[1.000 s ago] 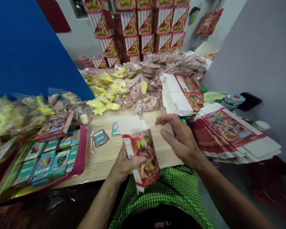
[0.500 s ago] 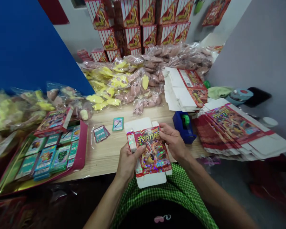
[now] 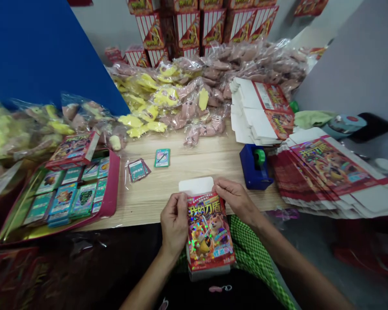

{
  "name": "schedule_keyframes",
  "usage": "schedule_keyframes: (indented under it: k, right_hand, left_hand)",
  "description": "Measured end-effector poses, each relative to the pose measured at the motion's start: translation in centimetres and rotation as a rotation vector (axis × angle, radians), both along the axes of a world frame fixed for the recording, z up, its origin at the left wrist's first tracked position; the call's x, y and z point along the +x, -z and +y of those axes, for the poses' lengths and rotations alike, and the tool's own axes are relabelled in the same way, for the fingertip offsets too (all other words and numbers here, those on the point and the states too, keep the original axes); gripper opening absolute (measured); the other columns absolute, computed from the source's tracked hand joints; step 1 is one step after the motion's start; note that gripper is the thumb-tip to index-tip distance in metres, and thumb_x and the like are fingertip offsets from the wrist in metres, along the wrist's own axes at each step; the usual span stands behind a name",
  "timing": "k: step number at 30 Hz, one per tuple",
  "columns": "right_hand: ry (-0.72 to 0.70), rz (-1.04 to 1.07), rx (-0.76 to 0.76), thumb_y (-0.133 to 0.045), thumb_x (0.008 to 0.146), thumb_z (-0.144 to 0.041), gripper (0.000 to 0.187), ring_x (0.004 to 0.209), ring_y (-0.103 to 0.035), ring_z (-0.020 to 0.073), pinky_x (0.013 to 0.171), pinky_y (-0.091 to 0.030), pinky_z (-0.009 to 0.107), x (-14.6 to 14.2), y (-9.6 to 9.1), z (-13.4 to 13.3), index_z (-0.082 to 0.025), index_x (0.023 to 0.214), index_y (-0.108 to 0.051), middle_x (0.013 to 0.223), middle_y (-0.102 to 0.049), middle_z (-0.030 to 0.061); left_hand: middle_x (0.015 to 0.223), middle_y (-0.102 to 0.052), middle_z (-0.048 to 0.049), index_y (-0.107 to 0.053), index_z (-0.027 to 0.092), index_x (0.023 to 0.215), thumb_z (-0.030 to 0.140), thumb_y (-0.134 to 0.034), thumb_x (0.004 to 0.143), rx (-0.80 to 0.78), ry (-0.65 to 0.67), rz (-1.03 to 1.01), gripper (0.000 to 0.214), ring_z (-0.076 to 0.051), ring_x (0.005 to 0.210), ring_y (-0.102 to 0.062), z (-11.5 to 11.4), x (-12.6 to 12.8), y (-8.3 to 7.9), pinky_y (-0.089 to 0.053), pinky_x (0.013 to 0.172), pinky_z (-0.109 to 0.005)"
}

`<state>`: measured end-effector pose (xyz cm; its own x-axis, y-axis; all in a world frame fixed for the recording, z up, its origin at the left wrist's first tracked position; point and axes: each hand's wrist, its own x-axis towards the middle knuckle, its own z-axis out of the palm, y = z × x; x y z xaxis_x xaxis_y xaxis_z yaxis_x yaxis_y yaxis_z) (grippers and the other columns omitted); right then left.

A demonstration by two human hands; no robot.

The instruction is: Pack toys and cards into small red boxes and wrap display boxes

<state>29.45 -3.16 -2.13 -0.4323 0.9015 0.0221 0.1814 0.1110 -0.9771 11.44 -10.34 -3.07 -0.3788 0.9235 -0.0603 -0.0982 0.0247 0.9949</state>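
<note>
A shiny red card box (image 3: 209, 232) with cartoon animals on its front is held over my lap, at the near edge of the wooden table (image 3: 148, 206). My left hand (image 3: 175, 219) grips its upper left side, thumb near the top edge. The fingers of my right hand (image 3: 234, 196) are closed on the upper right corner. A white flap (image 3: 196, 185) stands out from the top of the box. On the table beyond lie a small stack of cards (image 3: 162, 158) and a bagged stack of cards (image 3: 138, 170).
At left, a pink tin tray (image 3: 111, 185) holds several card stacks, with a red box (image 3: 73, 148) on its rim. A blue tape dispenser (image 3: 256, 168) stands to the right, beside flat red cartons (image 3: 323, 172). Bagged plush toys (image 3: 168, 97) pile up behind, below stacked boxes (image 3: 187, 30).
The box has come lower, toward my body, and its side and bottom flaps no longer stick out. My left hand has shifted from across its front to its left edge.
</note>
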Motion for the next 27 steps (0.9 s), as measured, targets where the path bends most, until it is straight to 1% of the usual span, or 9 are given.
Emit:
schedule_keyframes:
  k: [1, 3, 6, 9, 12, 15, 18, 22, 27]
  right_hand:
    - [-0.009, 0.006, 0.005, -0.049, 0.099, -0.042, 0.034, 0.07, -0.047, 0.0141, 0.063, -0.039, 0.027, 0.0, -0.1, 0.0, -0.019, 0.074, -0.055, 0.074, -0.048, -0.0012]
    - [-0.032, 0.071, -0.034, -0.053, 0.097, -0.038, 0.02, 0.071, -0.049, 0.014, 0.062, -0.04, 0.026, -0.1, -0.4, -0.3, -0.02, 0.098, -0.059, 0.081, -0.05, -0.0016]
    - [-0.081, 0.135, -0.094, -0.054, 0.095, -0.033, 0.032, 0.068, -0.051, 0.0135, 0.059, -0.041, 0.025, -0.2, -1.2, -1.0, -0.021, 0.124, -0.049, 0.084, -0.053, -0.0026]
    - [-0.12, -0.042, 0.124, -0.05, 0.098, -0.027, 0.01, 0.078, -0.054, 0.0153, 0.069, -0.043, 0.028, -0.3, -2.3, -2.1, -0.019, 0.103, -0.055, 0.088, -0.056, 0.0012]
    - [-0.195, -0.237, 0.273, -0.044, 0.102, -0.026, 0.017, 0.084, -0.054, 0.0172, 0.075, -0.042, 0.031, -0.2, -3.3, -2.8, -0.019, 0.092, -0.056, 0.092, -0.059, 0.0043]
    - [-0.283, -0.284, 0.139, -0.045, 0.103, -0.03, 0.02, 0.077, -0.053, 0.0162, 0.071, -0.04, 0.03, 0.0, -4.1, -2.8, -0.019, 0.09, -0.055, 0.086, -0.059, 0.0024]
    - [-0.321, -0.272, 0.014, -0.048, 0.101, -0.033, 0.016, 0.079, -0.055, 0.0168, 0.07, -0.04, 0.029, 0.0, -5.0, -2.2, -0.02, 0.105, -0.055, 0.09, -0.062, 0.002]
    - [-0.26, -0.416, 0.043, -0.045, 0.1, -0.03, 0.013, 0.074, -0.051, 0.0161, 0.066, -0.034, 0.029, -0.5, -5.8, -1.8, -0.02, 0.098, -0.053, 0.083, -0.06, 0.0012]
    - [-0.202, -0.523, 0.118, -0.049, 0.093, -0.018, 0.007, 0.066, -0.047, 0.0146, 0.061, -0.029, 0.028, -1.3, -4.9, -2.4, -0.021, 0.088, -0.046, 0.075, -0.056, -0.0007]
  left_hand:
    - [0.07, -0.062, 0.0025, -0.064, 0.019, 0.081, 0.047, -0.07, 0.088, -0.023, 0.016, -0.058, 0.03, -0.011, 0.063, -0.055, 0.0, -0.3, -0.5, -0.046, 0.061, -0.021]
    - [0.067, -0.061, 0.005, -0.067, 0.02, 0.1, 0.043, -0.08, 0.079, -0.062, 0.055, -0.215, 0.034, -0.01, 0.06, -0.055, 0.1, -1.3, -1.4, -0.046, 0.06, -0.02]
    - [0.071, -0.066, 0.0042, -0.065, 0.022, 0.124, 0.035, -0.088, 0.07, -0.131, 0.163, -0.352, 0.06, -0.011, 0.063, -0.061, -0.1, -3.0, -1.9, -0.051, 0.065, -0.022]
    - [0.08, -0.073, -0.0024, -0.076, 0.017, 0.1, 0.037, -0.086, 0.074, -0.16, 0.239, -0.29, 0.034, -0.013, 0.072, -0.066, -1.1, -4.3, -1.1, -0.053, 0.071, -0.023]
    - [0.097, -0.078, -0.0074, -0.079, 0.017, 0.093, 0.04, -0.086, 0.075, -0.158, 0.287, -0.22, 0.03, -0.016, 0.088, -0.07, -2.1, -5.0, -0.5, -0.054, 0.082, -0.024]
    - [0.09, -0.079, -0.0066, -0.08, 0.017, 0.088, 0.042, -0.088, 0.071, -0.18, 0.327, -0.23, 0.031, -0.016, 0.083, -0.07, -2.2, -5.1, -1.0, -0.055, 0.079, -0.025]
    - [0.079, -0.077, -0.0017, -0.08, 0.02, 0.093, 0.036, -0.089, 0.071, -0.195, 0.305, -0.21, 0.028, -0.011, 0.07, -0.067, -1.6, -5.0, -2.0, -0.053, 0.07, -0.02]
    - [0.075, -0.076, 0.0012, -0.079, 0.024, 0.11, 0.034, -0.089, 0.072, -0.208, 0.351, -0.189, 0.04, -0.009, 0.067, -0.066, -1.0, -5.0, -2.7, -0.054, 0.07, -0.02]
    - [0.086, -0.08, -0.0028, -0.081, 0.024, 0.104, 0.036, -0.086, 0.075, -0.252, 0.424, -0.149, 0.032, -0.013, 0.075, -0.071, -0.5, -5.3, -1.9, -0.057, 0.075, -0.024]
